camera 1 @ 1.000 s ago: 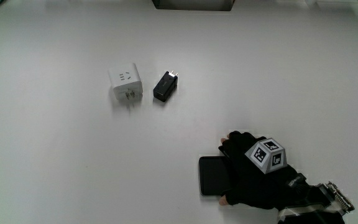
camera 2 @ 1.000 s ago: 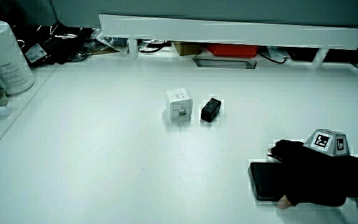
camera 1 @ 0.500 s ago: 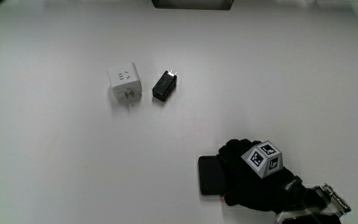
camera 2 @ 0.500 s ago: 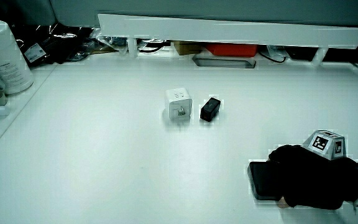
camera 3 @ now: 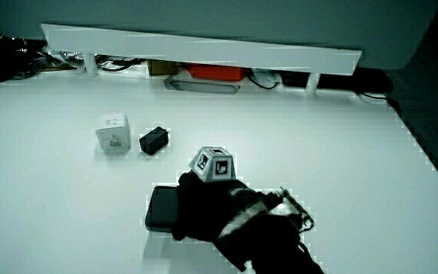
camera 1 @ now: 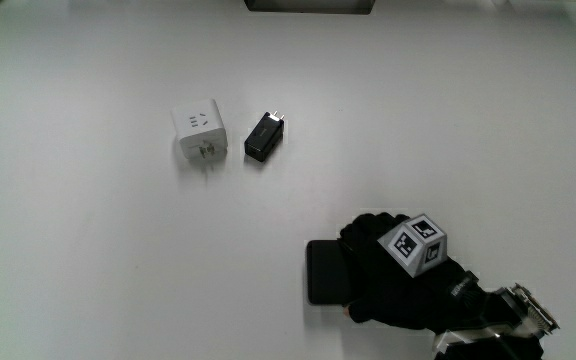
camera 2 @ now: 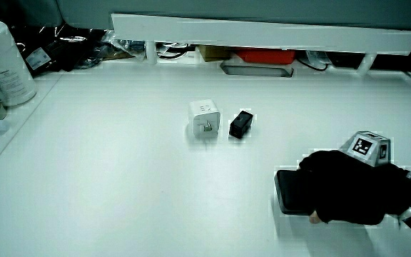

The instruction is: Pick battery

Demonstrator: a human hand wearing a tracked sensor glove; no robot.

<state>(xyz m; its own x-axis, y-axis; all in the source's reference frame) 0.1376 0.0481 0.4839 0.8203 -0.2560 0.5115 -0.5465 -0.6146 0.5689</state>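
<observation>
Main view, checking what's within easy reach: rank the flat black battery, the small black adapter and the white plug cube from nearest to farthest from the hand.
1. Battery: under the hand, in its grip.
2. Black adapter: farther from the person, beside the plug cube.
3. White plug cube: beside the adapter, on the side away from the hand.

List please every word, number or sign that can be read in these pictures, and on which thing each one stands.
No words or numbers can be read.
Cube on the hand: black-and-white patterns, not text.
White charger: faint marks on its upper face, too small to read.
Small black adapter: no marking visible.
Battery under the hand: plain black.
White container at the table's edge: label too blurred to read.
</observation>
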